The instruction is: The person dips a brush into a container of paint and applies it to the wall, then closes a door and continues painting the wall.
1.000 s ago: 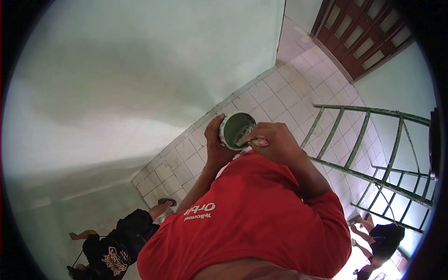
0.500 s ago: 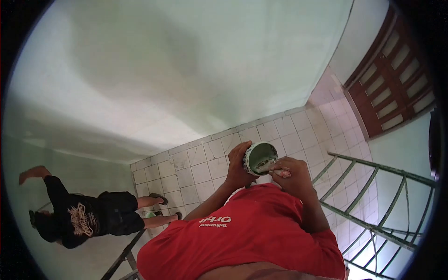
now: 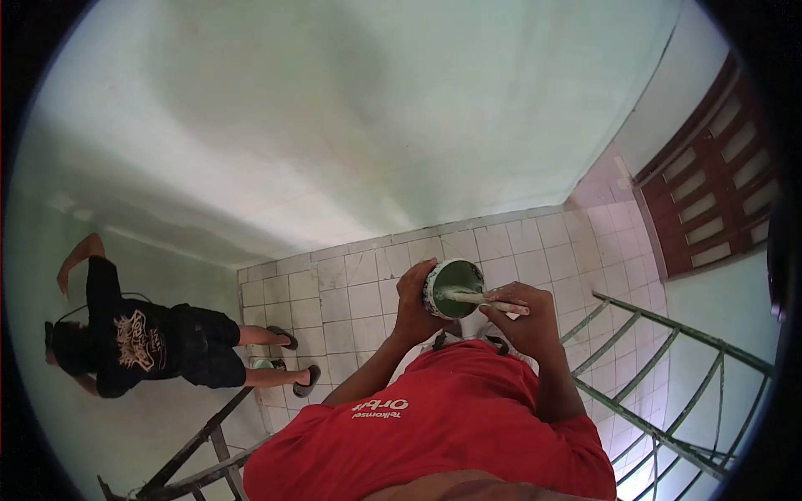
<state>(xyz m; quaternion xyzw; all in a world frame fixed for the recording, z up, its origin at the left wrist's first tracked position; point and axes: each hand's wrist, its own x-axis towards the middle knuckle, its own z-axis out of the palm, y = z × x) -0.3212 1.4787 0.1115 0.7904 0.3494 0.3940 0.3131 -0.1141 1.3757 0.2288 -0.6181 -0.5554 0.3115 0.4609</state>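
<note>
Two-word shirt (image 3: pixel 468 430): Orbit Telkomsel; left hand (image 3: pixel 411 302) can (image 3: pixel 454 280), right hand (image 3: pixel 525 324) brush (image 3: pixel 480 299).

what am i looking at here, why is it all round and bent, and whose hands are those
There is no machine here. This is one picture from a camera worn on a person's head, looking down over their own red shirt. The very wide lens is what bends the edges into a circle.

The two bare hands belong to that person. The left hand grips a small paint can with green paint inside. The right hand holds a brush whose end reaches into the can's mouth.

Far below lies a white tiled floor, next to a pale green wall and a brown door. A green metal frame on the right suggests the person stands high up. Another person, in black clothes, stands by the wall on the left.
</note>
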